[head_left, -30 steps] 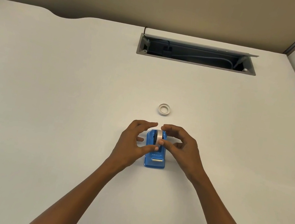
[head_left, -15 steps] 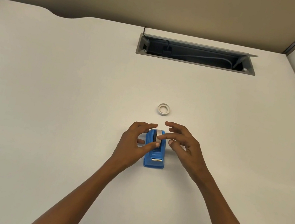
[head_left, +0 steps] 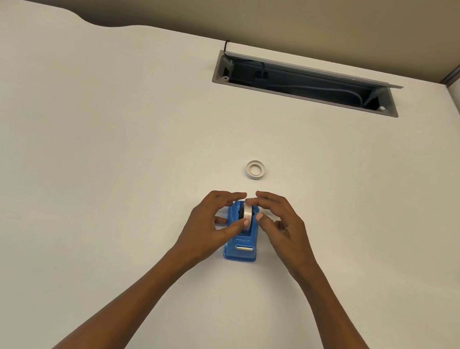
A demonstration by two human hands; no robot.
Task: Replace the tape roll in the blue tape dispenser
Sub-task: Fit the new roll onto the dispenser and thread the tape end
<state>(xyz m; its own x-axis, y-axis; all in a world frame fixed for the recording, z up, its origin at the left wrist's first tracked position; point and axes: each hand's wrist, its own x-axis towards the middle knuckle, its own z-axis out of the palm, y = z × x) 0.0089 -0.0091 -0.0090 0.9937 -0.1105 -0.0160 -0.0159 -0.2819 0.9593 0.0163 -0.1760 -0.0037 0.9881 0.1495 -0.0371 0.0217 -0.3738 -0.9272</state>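
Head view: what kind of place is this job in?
Probably an office cubicle: a white desk with a built-in cable tray holding a plug and cords, beige partition walls behind, and a dispenser on the desk.

I am sitting at an office workstation. A white desk is lying under my arms, with a grey cable tray recessed at its far edge, lid propped up, a plug and cords showing inside. Beige partition panels are enclosing the desk behind and on the right.
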